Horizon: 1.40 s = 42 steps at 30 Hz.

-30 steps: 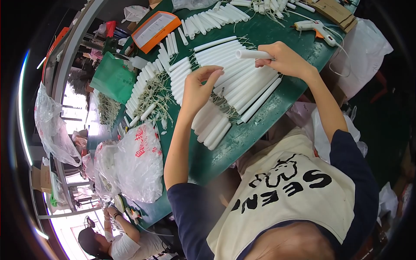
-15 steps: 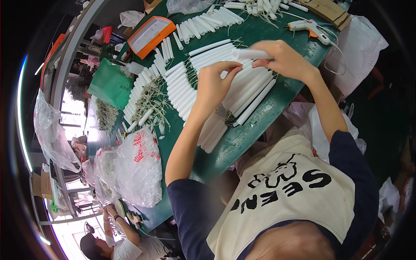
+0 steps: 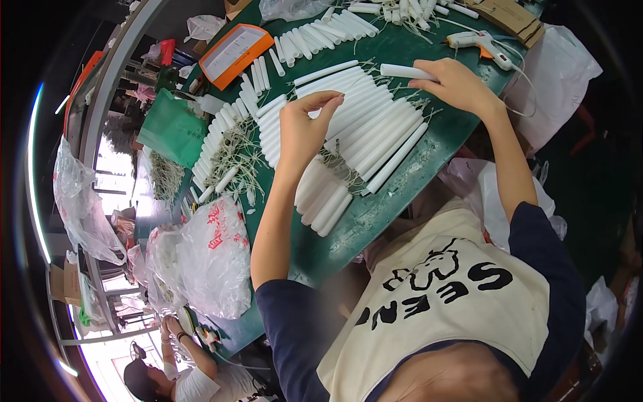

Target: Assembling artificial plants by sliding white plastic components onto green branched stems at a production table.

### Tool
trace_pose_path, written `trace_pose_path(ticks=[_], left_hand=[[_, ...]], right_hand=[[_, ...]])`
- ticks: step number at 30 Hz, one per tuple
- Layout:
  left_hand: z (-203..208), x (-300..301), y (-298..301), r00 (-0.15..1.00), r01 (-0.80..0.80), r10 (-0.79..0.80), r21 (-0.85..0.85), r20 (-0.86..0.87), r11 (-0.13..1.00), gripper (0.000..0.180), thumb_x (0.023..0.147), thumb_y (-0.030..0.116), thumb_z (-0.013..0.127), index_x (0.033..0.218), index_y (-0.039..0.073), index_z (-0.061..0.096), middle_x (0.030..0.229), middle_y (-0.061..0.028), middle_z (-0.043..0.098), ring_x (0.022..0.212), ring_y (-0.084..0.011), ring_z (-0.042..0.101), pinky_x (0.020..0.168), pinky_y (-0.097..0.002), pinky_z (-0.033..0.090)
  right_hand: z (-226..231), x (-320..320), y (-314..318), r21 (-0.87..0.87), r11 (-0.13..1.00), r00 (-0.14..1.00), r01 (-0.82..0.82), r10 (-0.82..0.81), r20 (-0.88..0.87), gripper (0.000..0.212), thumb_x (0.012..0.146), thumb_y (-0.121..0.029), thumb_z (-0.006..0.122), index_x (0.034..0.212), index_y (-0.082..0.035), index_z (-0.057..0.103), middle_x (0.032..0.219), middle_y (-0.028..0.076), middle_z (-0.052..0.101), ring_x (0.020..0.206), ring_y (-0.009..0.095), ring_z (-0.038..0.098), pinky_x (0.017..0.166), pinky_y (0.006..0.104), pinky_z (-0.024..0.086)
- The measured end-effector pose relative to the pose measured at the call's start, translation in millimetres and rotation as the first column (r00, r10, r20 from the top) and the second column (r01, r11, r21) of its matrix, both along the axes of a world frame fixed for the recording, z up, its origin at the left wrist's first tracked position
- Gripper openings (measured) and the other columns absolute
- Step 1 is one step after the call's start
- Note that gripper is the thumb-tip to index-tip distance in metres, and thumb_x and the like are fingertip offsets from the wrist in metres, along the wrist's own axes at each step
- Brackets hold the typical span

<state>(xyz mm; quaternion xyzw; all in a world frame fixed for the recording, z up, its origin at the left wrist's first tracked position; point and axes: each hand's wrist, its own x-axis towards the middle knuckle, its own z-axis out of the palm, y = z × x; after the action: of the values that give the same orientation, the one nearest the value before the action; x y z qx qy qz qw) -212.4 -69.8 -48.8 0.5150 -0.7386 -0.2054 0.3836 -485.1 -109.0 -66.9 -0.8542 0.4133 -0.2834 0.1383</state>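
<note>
My right hand (image 3: 463,86) is closed on one end of a white cylindrical stick (image 3: 398,70), which points left above the far side of the table. My left hand (image 3: 303,124) hovers over the rows with thumb and forefinger pinched together; anything between the fingertips is too small to make out. Below both hands, a fan of white sticks (image 3: 375,127) lies side by side, with thin pale strings at the ends. A nearer bundle of sticks (image 3: 323,201) lies toward the table's front edge. Part of the left-hand rows is hidden behind my left hand.
On the green table (image 3: 321,251) are an orange-edged box (image 3: 234,53), a tangle of strings (image 3: 234,157) and a glue gun (image 3: 479,43) with its cord. A green bag (image 3: 173,127) and a clear plastic bag (image 3: 214,261) lie left. Another person (image 3: 181,375) works at lower left.
My hands have moved apart: the left shifted left, away from the stick, and the right drew the stick rightward. More of the sticks below is now uncovered.
</note>
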Motion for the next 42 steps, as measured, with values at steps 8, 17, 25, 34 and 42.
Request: trace_pose_path(ticks=[8, 17, 25, 34, 42], left_hand=[[-1, -1, 0, 0.998, 0.011, -0.013, 0.034, 0.053, 0.999, 0.020, 0.082, 0.014, 0.064, 0.093, -0.002, 0.068, 0.086, -0.0072, 0.069, 0.078, -0.0106, 0.063, 0.076, -0.0236, 0.047], [-8, 6, -2, 0.977, 0.213, -0.214, 0.230, -0.019, 0.950, 0.026, 0.085, 0.018, 0.061, 0.103, -0.002, 0.064, 0.097, -0.0085, 0.067, 0.092, -0.0151, 0.062, 0.083, -0.0285, 0.046], [-14, 42, 16, 0.973, 0.040, -0.114, 0.342, 0.201, 0.939, 0.028, 0.078, 0.024, 0.067, 0.094, 0.000, 0.068, 0.087, -0.0097, 0.068, 0.077, -0.0147, 0.061, 0.070, -0.0276, 0.045], [-22, 33, 22, 0.993, 0.003, -0.042, 0.348, 0.107, 0.937, 0.022, 0.078, 0.020, 0.068, 0.087, 0.000, 0.069, 0.072, -0.0063, 0.066, 0.066, -0.0097, 0.056, 0.064, -0.0249, 0.044], [-18, 32, 30, 0.957, -0.196, 0.104, 0.339, 0.272, 0.920, 0.034, 0.074, 0.031, 0.072, 0.088, 0.000, 0.069, 0.076, -0.0065, 0.065, 0.073, -0.0103, 0.056, 0.067, -0.0258, 0.044]], right_hand=[[3, 7, -3, -0.010, 1.000, 0.999, -0.017, 0.016, -0.040, 0.031, 0.083, -0.035, 0.060, 0.086, -0.005, 0.056, 0.066, 0.017, 0.056, 0.066, 0.035, 0.054, 0.059, 0.0394, 0.041], [-1, 34, 10, -0.160, 0.982, 0.985, -0.101, 0.076, -0.155, 0.031, 0.078, -0.033, 0.065, 0.084, -0.006, 0.051, 0.066, 0.010, 0.058, 0.065, 0.030, 0.058, 0.059, 0.0370, 0.043], [1, 39, 13, -0.089, 0.986, 0.987, -0.137, 0.129, -0.098, 0.032, 0.078, -0.032, 0.065, 0.088, -0.005, 0.053, 0.079, 0.009, 0.059, 0.074, 0.027, 0.059, 0.065, 0.0361, 0.046], [-4, 63, 19, -0.319, 0.916, 0.965, -0.242, 0.261, 0.018, 0.019, 0.076, -0.023, 0.066, 0.086, -0.008, 0.058, 0.088, 0.004, 0.056, 0.075, 0.024, 0.059, 0.065, 0.0331, 0.048], [-10, 62, 20, -0.303, 0.913, 0.962, -0.274, 0.260, -0.085, 0.018, 0.075, -0.020, 0.066, 0.086, -0.009, 0.059, 0.086, 0.004, 0.056, 0.076, 0.024, 0.060, 0.067, 0.0341, 0.048]])
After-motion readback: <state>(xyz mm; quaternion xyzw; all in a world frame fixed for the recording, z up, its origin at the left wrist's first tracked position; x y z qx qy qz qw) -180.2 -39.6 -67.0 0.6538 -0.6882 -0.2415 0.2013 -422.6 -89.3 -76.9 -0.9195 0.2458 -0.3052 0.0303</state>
